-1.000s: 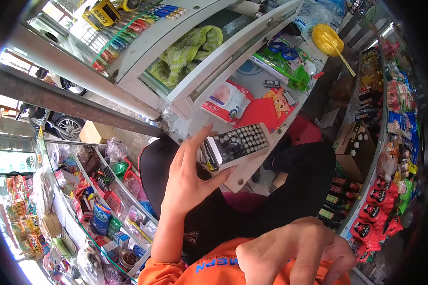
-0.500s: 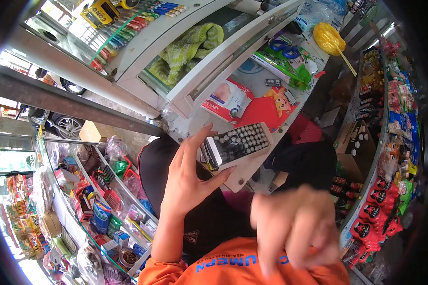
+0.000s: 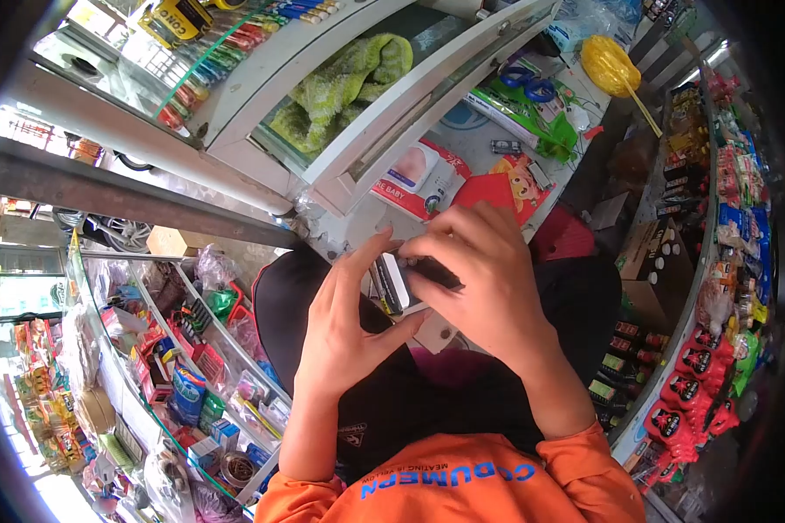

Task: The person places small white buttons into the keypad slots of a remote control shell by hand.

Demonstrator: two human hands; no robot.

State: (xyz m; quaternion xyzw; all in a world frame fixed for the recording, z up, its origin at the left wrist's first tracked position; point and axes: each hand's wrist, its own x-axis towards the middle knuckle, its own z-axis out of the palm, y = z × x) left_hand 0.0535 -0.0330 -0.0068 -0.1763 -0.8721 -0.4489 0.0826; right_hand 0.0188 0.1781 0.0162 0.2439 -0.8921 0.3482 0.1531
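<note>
My left hand [image 3: 344,314] is closed around one end of a small open cardboard box of batteries [image 3: 391,286], fingers on the far side and thumb along the near edge. My right hand [image 3: 480,270] reaches over the box from the right, its fingers and thumb curled down at the opening. It covers most of the box, so the rows of batteries are hidden and what lies between its fingertips cannot be made out. Just beyond the hands is a red and white baby-product pack [image 3: 423,179] on the white counter.
A red card with a cartoon figure [image 3: 519,183], a small battery pack [image 3: 505,146], blue-handled scissors [image 3: 528,84] and a green packet [image 3: 519,118] lie on the counter. An open drawer [image 3: 349,179] holds a green towel [image 3: 344,91]. Stocked shelves [image 3: 672,349] stand on both sides.
My right hand has moved up and left from above my lap to the box and now covers its batteries. My left hand keeps its hold on the box.
</note>
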